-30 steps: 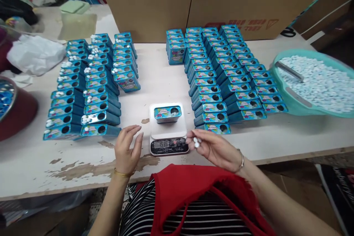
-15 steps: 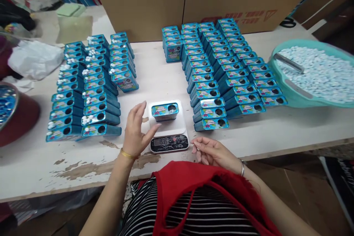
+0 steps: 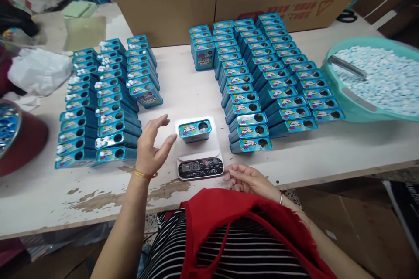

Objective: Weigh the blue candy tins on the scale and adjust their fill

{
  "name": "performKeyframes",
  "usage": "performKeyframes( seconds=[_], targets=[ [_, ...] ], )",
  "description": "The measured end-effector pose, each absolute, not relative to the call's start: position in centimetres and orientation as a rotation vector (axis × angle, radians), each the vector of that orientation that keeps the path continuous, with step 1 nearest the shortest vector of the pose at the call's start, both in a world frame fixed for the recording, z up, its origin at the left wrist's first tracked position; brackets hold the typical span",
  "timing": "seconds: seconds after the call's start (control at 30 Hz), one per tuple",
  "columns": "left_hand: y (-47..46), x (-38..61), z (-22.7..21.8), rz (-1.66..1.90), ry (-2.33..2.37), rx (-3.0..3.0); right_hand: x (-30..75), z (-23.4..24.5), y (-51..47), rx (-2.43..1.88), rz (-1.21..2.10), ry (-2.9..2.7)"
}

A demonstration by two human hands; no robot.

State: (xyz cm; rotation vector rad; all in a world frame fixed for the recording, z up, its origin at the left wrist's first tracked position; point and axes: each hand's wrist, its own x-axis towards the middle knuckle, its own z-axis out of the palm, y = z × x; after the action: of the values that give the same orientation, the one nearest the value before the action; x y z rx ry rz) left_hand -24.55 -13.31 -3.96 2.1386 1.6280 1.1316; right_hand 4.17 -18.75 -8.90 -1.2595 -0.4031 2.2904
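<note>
A blue candy tin (image 3: 194, 129) with a round hole in its top stands on the white pan of a digital scale (image 3: 198, 152). The lit display appears to read about 1560, and pale candies show in the hole. Just left of the scale is my left hand (image 3: 153, 146), its thumb and fingers apart, touching nothing. My right hand (image 3: 248, 178) is by the scale's lower right corner with its fingers curled and pinched together. Whatever may be between those fingertips is too small to make out.
Rows of blue tins (image 3: 111, 127) stand at left, many with white candies on their lids. More tins (image 3: 246, 107) fill the right side. A turquoise basin (image 3: 347, 102) of pale candies holds a metal scoop (image 3: 348, 68). A red bucket (image 3: 31, 137) stands far left, a cardboard box (image 3: 183, 8) behind.
My left hand has drawn back to the left, off the scale and tin. The display reading has gone up from about 1535. My right hand has stayed nearly in place.
</note>
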Motion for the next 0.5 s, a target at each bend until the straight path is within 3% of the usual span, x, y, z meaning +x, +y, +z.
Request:
performKeyframes(
  seconds=[0.5],
  targets=[
    [-12.7,-24.2,-4.5,1.153,1.612,2.114,4.4,-11.2,-19.4,-1.369,2.194,-0.423]
  ],
)
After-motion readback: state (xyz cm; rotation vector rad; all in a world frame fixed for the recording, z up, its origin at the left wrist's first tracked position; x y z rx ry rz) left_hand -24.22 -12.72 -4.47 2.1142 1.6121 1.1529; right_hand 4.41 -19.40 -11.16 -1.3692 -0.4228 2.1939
